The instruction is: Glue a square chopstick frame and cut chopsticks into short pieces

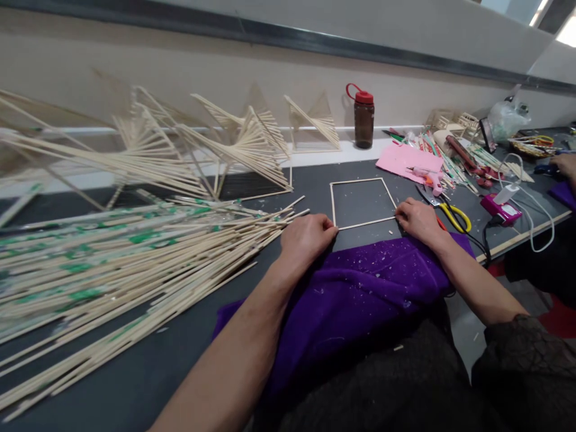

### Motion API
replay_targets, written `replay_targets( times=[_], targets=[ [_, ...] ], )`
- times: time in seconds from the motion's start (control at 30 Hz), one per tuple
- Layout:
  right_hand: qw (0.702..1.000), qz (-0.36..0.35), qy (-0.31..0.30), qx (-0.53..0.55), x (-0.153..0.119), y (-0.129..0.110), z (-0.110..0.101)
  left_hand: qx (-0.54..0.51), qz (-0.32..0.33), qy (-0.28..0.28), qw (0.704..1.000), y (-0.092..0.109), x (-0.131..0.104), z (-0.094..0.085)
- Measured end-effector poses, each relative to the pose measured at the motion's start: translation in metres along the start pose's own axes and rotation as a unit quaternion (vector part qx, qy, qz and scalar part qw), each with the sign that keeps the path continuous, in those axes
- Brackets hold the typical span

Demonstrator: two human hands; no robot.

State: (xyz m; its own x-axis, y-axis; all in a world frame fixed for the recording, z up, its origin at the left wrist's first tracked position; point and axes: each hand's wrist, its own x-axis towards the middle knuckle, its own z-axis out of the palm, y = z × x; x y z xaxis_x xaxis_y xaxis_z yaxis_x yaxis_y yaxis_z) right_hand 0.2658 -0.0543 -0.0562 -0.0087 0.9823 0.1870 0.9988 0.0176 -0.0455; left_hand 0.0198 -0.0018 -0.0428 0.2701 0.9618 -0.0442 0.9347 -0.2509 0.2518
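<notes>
A four-sided frame of thin wooden sticks (366, 224) lies flat on the dark table. At its near left corner, my left hand (308, 237) is closed, thumb and fingers pinching the stick end. My right hand (414, 217) pinches the near right corner, fingers closed around it. Below the frame, a purple cloth (373, 282) flecked with white bits covers the table edge and my lap. A tiny stick offcut (390, 232) sits between the frame and the cloth.
Many loose sticks (180, 258), some in green-marked wrappers, spread at left. Twisted stick models (238, 150) stand along the wall beside a brown bottle (363, 123). On the right are a pink glue gun (429, 179), yellow-handled scissors (454, 216), a magenta power adapter (500, 210) and another person's hand (564, 165).
</notes>
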Motion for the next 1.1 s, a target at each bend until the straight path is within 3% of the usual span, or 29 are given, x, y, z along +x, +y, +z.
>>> replay_targets(
  times=[1.1],
  targets=[
    [1.0,0.0,-0.005,-0.006,0.0026,-0.0007,0.0037,0.016,-0.006,0.009,1.0,0.007,0.0,0.0023]
  ],
)
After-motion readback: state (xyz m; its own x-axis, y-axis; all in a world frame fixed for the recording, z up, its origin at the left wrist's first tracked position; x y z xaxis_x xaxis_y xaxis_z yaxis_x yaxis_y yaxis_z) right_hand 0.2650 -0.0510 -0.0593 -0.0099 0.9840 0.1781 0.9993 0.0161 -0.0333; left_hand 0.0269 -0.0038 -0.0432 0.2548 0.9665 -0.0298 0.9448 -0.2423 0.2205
